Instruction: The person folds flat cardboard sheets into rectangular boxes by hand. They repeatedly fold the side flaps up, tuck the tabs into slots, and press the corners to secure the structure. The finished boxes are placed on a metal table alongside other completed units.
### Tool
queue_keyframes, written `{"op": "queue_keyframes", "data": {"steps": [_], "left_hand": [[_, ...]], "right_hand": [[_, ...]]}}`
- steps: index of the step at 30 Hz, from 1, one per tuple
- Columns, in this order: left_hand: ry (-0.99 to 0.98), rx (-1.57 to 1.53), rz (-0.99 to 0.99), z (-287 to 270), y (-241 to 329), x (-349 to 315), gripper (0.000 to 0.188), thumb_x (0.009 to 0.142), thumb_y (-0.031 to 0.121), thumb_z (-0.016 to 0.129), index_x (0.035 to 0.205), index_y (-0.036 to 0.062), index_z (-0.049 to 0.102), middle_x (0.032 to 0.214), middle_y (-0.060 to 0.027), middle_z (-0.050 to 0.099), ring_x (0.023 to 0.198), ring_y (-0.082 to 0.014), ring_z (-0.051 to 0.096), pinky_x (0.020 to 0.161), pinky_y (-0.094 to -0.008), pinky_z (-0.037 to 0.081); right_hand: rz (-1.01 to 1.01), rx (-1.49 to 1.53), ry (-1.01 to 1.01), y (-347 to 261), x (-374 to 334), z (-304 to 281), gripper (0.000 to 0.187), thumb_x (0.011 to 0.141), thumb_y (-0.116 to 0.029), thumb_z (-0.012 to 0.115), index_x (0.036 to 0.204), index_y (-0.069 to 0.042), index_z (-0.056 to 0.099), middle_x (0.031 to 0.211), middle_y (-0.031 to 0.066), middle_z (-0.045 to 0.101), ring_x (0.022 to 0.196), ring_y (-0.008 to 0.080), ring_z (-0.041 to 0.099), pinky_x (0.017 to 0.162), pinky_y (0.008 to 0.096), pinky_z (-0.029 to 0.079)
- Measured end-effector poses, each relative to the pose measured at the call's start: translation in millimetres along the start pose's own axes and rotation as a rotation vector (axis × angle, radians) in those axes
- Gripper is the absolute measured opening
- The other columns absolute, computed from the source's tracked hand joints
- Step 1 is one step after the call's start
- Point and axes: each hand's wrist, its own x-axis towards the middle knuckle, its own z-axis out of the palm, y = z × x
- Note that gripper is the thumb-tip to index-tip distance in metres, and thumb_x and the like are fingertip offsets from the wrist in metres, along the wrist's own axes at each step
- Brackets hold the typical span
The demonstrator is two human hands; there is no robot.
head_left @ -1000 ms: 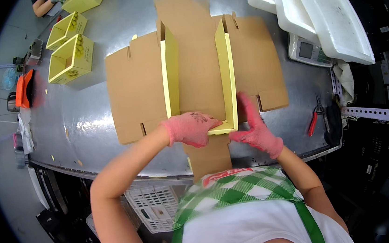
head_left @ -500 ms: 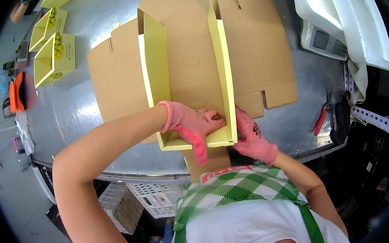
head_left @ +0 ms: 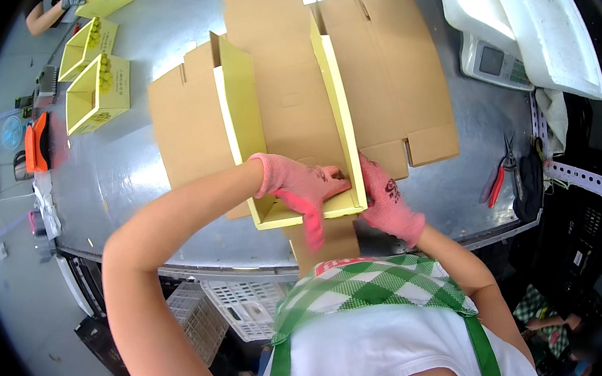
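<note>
Part-folded carton (head_left: 242,114), centre, yellow walls upright, above flat brown cardboard (head_left: 405,69); left hand (head_left: 312,187), pink-knit-gloved, fingers bent inside, hides its near right corner; right hand (head_left: 387,200), fingers along the outer wall; grip indeterminable; smooth metal surface (head_left: 122,172); white foam trays (head_left: 542,20), upper right, overlap a scale (head_left: 498,69)

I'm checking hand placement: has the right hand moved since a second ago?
Yes, the right hand moved left, away from the red-handled pliers, to the yellow box's right wall.
</note>
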Motion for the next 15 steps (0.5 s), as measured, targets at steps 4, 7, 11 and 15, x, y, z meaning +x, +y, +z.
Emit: {"op": "queue_keyframes", "data": {"steps": [4, 7, 11, 15], "left_hand": [[0.331, 0.184, -0.034, 24, 9, -14, 0.080, 0.064, 0.037, 0.076, 0.131, 0.0057, 0.045, 0.123, -0.0180, 0.049, 0.120, -0.0375, 0.043, 0.102, -0.0400, 0.036], [1.011, 0.479, -0.014, 66, 40, -58, 0.071, 0.073, 0.045, 0.068, 0.129, 0.0061, 0.047, 0.129, -0.0156, 0.048, 0.122, -0.0329, 0.044, 0.105, -0.0395, 0.034], [1.789, -0.198, 0.539, 121, -5, -53, 0.071, 0.082, 0.041, 0.061, 0.136, 0.0018, 0.037, 0.140, -0.0151, 0.039, 0.131, -0.0290, 0.037, 0.110, -0.0437, 0.027], [1.771, -0.835, 0.604, 139, -50, -6, 0.077, 0.087, 0.036, 0.060, 0.145, 0.0014, 0.022, 0.143, -0.0136, 0.036, 0.133, -0.0260, 0.035, 0.109, -0.0383, 0.029]], "right_hand": [[0.105, 0.030, -0.125, -2, -5, -16, 0.065, 0.076, -0.001, 0.057, 0.138, -0.002, 0.035, 0.132, 0.0233, 0.045, 0.121, 0.0426, 0.043, 0.100, 0.0448, 0.037], [-0.019, -0.252, -0.054, -23, 2, -37, 0.064, 0.077, -0.002, 0.059, 0.137, -0.003, 0.036, 0.132, 0.0212, 0.046, 0.119, 0.0397, 0.046, 0.100, 0.0437, 0.037], [-0.235, -0.293, -0.096, -102, 29, -48, 0.056, 0.080, -0.007, 0.060, 0.132, -0.002, 0.041, 0.130, 0.0204, 0.046, 0.113, 0.0373, 0.049, 0.097, 0.0429, 0.039], [-0.072, -0.487, -0.882, -112, 76, -10, 0.066, 0.080, -0.031, 0.064, 0.132, 0.000, 0.039, 0.129, 0.0194, 0.046, 0.117, 0.0364, 0.047, 0.097, 0.0395, 0.040]]}}
